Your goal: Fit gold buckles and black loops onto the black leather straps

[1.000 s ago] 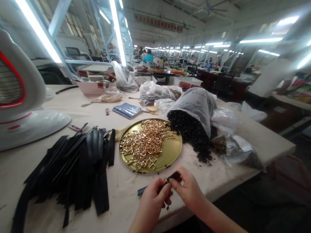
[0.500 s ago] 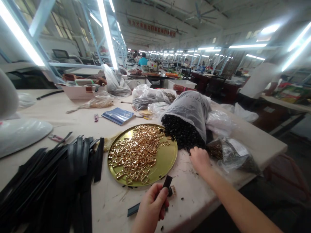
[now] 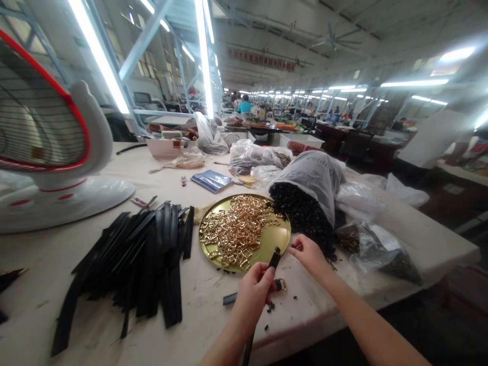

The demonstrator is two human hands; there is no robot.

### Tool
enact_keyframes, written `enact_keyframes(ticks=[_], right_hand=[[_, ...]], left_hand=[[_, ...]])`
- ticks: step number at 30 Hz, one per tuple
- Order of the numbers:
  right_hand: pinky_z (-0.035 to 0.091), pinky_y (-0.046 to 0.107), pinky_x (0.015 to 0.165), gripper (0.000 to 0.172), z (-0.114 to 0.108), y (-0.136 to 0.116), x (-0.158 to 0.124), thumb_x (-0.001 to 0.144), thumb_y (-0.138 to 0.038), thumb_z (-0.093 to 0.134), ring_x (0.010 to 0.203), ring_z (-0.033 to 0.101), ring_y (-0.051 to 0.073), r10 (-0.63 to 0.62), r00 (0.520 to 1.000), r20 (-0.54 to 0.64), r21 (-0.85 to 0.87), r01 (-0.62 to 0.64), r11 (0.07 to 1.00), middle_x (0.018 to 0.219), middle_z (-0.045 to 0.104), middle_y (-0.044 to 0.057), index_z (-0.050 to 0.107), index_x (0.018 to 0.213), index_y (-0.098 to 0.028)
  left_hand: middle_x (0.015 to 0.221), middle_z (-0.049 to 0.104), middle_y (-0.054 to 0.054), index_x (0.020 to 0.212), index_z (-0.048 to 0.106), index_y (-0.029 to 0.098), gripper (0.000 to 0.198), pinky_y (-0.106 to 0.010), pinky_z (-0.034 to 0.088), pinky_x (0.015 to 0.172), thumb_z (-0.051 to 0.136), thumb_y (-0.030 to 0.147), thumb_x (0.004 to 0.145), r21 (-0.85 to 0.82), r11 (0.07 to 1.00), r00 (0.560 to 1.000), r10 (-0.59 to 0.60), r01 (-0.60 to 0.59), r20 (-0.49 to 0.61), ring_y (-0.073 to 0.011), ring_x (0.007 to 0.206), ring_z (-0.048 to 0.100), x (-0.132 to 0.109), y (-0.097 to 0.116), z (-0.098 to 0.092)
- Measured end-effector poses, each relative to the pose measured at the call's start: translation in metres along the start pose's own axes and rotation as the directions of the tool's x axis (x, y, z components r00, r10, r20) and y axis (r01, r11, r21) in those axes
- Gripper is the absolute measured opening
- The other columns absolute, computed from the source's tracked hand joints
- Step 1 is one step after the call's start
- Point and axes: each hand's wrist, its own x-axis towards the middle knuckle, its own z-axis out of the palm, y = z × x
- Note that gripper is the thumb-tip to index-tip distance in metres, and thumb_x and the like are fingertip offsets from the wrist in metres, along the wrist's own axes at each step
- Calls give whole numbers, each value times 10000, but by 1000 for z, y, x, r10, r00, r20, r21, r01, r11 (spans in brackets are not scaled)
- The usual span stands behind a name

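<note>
My left hand (image 3: 256, 290) is closed around a black strap (image 3: 273, 260), whose end points up and away. On that end sits a small black piece, probably a loop. A gold buckle (image 3: 282, 284) on black strap sticks out to the right of the left fingers. My right hand (image 3: 308, 255) pinches another small black piece (image 3: 293, 246) just right of the strap's tip, apart from it. Beyond both hands lies a round gold tray (image 3: 280, 235) with a heap of gold buckles (image 3: 238, 229). Small black pieces (image 3: 301, 211) spill from a translucent bag (image 3: 316, 175) behind my right hand.
A pile of black straps (image 3: 145, 259) covers the table on the left, near a white fan (image 3: 95, 195) with red trim. A blue booklet (image 3: 211, 181) lies behind the tray. A clear bag of metal parts (image 3: 385, 249) rests at the right edge. People sit farther back.
My right hand has drawn back from the black heap toward the strap, now with a small black piece in its fingers. The view has swung left, bringing the fan into sight.
</note>
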Motion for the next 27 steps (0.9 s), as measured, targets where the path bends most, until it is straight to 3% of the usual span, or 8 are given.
enact_keyframes(ticks=[6,9,11,15,18,23,25,27], right_hand=[[441,275,598,289,11,-15,-28,738,-457,554,599,547,127,91,967,240,304,-163,939,691,582,2,512,740,-171],[450,267,633,304,20,-29,-46,708,-454,611,622,561,116,154,933,325,553,-320,769,739,589,8,529,784,-171],[446,255,619,307,25,-35,-53,655,-421,679,606,552,111,184,937,298,644,-340,685,699,578,-9,550,775,-170],[450,276,620,232,28,-35,-59,646,-367,697,606,547,134,103,989,109,506,-145,850,641,588,-13,594,726,-175],[454,309,690,180,25,-34,-63,661,-310,686,710,577,177,17,994,110,355,-55,933,739,638,19,636,786,-190],[455,289,649,206,30,-37,-65,655,-302,693,686,580,165,99,958,269,532,-234,814,731,642,5,617,816,-197],[441,274,645,186,33,-37,-63,669,-333,682,665,567,149,127,944,305,589,-292,753,702,633,1,610,751,-183],[419,249,597,212,36,-35,-62,665,-366,684,602,536,124,185,936,300,616,-338,712,643,604,-16,602,720,-178]], left_hand=[[461,504,75,709,465,174,233,-149,222,298,524,399,707,-2,999,999,33,-33,-18,-32,274,346,-6,-9,-3],[468,508,72,716,481,174,233,-154,243,304,516,404,713,12,999,999,43,-43,-13,-37,279,356,-8,-11,0],[461,504,72,720,502,171,229,-159,251,308,520,400,713,27,999,999,43,-43,-7,-42,283,357,-10,-10,-1],[453,509,59,715,563,164,203,-164,263,342,521,363,720,201,977,997,60,-66,38,-54,320,368,-16,-5,-10],[457,523,51,692,583,169,184,-172,274,371,515,336,725,329,941,995,48,-76,91,-66,347,383,-19,1,-17],[527,557,22,741,577,166,207,-189,323,425,501,358,751,327,936,992,109,-126,71,-98,445,463,-19,3,-14],[653,600,0,967,551,164,257,-198,371,487,502,306,758,275,948,987,150,-162,66,-111,539,512,-19,0,-13],[770,614,-15,1193,403,173,443,-210,405,535,483,224,760,210,963,983,147,-167,109,-110,587,525,-19,-2,-14]])
